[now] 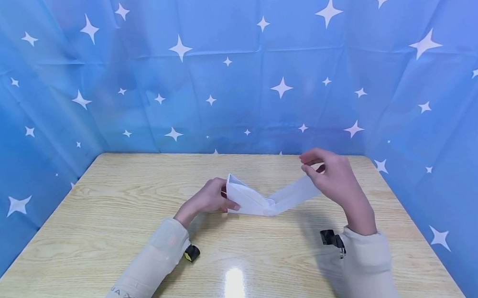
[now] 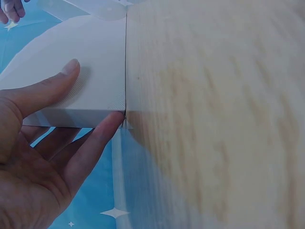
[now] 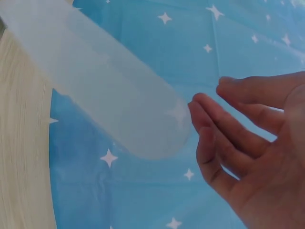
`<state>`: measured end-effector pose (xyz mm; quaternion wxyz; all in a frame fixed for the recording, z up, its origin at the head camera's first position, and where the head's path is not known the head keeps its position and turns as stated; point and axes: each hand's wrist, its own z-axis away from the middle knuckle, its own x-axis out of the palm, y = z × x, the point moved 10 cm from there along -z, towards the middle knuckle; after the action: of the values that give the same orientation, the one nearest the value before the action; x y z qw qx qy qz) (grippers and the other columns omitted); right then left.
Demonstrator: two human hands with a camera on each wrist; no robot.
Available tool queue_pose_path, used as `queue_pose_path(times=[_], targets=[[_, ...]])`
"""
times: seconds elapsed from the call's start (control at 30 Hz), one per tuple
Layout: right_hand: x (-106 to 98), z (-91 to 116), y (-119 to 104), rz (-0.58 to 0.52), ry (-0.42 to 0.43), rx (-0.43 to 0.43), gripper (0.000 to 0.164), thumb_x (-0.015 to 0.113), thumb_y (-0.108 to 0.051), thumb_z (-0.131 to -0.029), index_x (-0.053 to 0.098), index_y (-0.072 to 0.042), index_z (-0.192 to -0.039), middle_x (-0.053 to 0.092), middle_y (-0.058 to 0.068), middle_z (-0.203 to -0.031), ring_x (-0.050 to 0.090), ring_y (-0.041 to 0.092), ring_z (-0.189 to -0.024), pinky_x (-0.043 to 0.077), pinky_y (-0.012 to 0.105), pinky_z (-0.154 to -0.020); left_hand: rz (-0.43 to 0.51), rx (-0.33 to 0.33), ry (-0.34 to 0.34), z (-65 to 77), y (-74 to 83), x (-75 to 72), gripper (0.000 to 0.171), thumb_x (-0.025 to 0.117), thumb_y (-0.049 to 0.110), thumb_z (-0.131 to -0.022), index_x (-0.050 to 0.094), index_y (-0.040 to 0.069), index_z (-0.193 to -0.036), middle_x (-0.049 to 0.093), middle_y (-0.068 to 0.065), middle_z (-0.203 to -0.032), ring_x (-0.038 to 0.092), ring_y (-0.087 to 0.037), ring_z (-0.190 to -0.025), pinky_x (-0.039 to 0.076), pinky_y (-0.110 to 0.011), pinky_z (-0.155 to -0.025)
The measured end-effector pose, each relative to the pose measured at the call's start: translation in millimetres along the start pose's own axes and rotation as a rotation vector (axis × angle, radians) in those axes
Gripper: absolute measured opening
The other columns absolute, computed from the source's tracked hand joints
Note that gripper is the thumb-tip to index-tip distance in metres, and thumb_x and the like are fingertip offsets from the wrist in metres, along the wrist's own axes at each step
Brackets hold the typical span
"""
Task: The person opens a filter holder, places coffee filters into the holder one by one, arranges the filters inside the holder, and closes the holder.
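Note:
My left hand (image 1: 209, 197) grips the end of a white, shallow box-like holder (image 1: 244, 199) with a slanted upper edge. In the left wrist view, the thumb lies on the holder's broad face (image 2: 97, 62) and the other fingers are at its end and behind it. From the holder's right end a long, pale translucent strip (image 1: 295, 194) slants up to the right. My right hand (image 1: 333, 175) is at the strip's raised end. Seen from the right wrist, its loosely curved fingers are right beside the strip's rounded tip (image 3: 164, 129), with no strip between thumb and fingers.
A wood-grain table (image 1: 127, 234) lies under both hands, with a bright light reflection near its front. Blue cloth (image 1: 229, 71) with white stars hangs behind the table and along its sides. Black wrist devices (image 1: 333, 239) sit at the cuffs of the pale sleeves.

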<state>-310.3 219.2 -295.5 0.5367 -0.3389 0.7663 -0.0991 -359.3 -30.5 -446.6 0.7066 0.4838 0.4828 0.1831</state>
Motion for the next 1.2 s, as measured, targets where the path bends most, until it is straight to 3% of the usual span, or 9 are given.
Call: queue_pose_path(times=[0.23,0.33,0.47,0.57,0.97,1.2], targets=[[-12,4,17,-0.02,0.031,0.042,0.02,0.069,-0.016,-0.099,0.071,-0.008,-0.118,0.074,0.012,-0.115,0.069,0.029,-0.109,0.051,0.018,-0.079,0.002,-0.008,0.003,0.2,-0.2,-0.1,0.046,0.086,0.009,-0.084,0.069,0.011,-0.127,0.074,-0.013,-0.114,0.071,-0.02,-0.085,0.065,-0.041,-0.067],[-13,5,26,-0.042,0.012,0.082,0.024,0.069,-0.021,-0.1,0.07,-0.007,-0.12,0.072,0.013,-0.12,0.066,0.031,-0.115,0.054,0.027,-0.085,-0.004,-0.003,0.001,0.3,0.3,0.0,0.046,0.086,0.009,-0.084,0.069,0.011,-0.127,0.074,-0.013,-0.115,0.071,-0.02,-0.086,0.065,-0.041,-0.067],[-10,6,36,-0.075,-0.05,0.131,0.033,0.069,-0.028,-0.101,0.067,-0.007,-0.126,0.068,0.016,-0.129,0.061,0.035,-0.123,0.055,0.049,-0.095,-0.01,0.004,-0.003,0.1,0.2,0.2,0.046,0.085,0.009,-0.085,0.069,0.011,-0.128,0.074,-0.012,-0.114,0.07,-0.019,-0.085,0.065,-0.04,-0.067],[-6,7,43,-0.116,-0.099,0.16,0.041,0.07,-0.03,-0.1,0.063,-0.006,-0.132,0.064,0.017,-0.136,0.058,0.038,-0.13,0.053,0.056,-0.102,-0.009,0.008,-0.004,0.2,0.2,0.1,0.045,0.085,0.009,-0.085,0.069,0.011,-0.127,0.074,-0.013,-0.114,0.07,-0.019,-0.084,0.065,-0.041,-0.067],[13,15,56,-0.267,-0.322,0.149,0.077,0.083,-0.02,-0.09,0.041,-0.004,-0.152,0.047,0.025,-0.152,0.047,0.046,-0.141,0.052,0.057,-0.107,-0.004,0.001,-0.007,0.1,0.1,0.4,0.045,0.086,0.01,-0.084,0.07,0.013,-0.126,0.074,-0.012,-0.114,0.07,-0.019,-0.084,0.065,-0.044,-0.068],[22,20,58,-0.309,-0.403,0.129,0.073,0.084,-0.011,-0.086,0.047,0.001,-0.147,0.056,0.028,-0.143,0.056,0.05,-0.131,0.061,0.046,-0.096,-0.001,-0.002,0.001,-1.3,-1.8,0.3,0.046,0.086,0.009,-0.084,0.07,0.013,-0.126,0.074,-0.011,-0.113,0.07,-0.019,-0.083,0.065,-0.044,-0.068]])
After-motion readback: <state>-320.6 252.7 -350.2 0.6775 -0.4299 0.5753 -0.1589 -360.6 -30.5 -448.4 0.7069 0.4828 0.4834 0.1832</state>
